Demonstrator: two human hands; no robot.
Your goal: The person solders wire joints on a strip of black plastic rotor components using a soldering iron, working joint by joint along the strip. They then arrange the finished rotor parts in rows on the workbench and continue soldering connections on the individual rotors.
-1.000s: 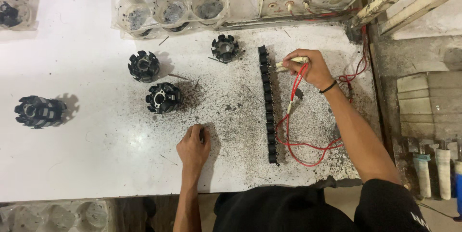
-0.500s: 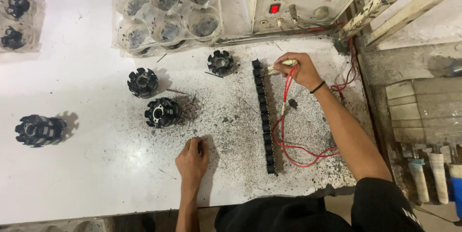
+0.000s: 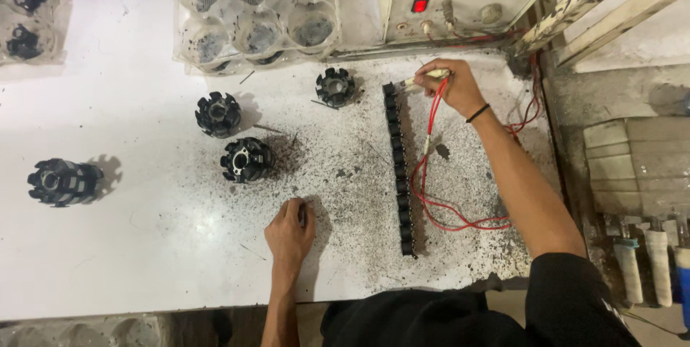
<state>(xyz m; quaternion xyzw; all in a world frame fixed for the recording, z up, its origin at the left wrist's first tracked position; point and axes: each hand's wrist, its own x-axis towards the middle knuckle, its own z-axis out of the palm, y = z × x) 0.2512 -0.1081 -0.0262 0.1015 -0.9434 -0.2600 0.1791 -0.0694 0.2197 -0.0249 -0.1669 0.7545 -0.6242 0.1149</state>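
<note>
A worker's right hand (image 3: 454, 87) pinches a pale probe (image 3: 424, 77) closed in its fingers, the tip touching the far end of a row of small black parts (image 3: 399, 167) that runs back toward the body. The left hand (image 3: 289, 230) rests curled on the soot-flecked white table (image 3: 144, 246), holding nothing visible. The red leads (image 3: 438, 203) trailing under the right wrist could snag and pull the row askew.

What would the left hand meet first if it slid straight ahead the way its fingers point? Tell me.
Probably the black toothed part just ahead of the left hand, slightly to its left; only speckled white table lies between.
</note>
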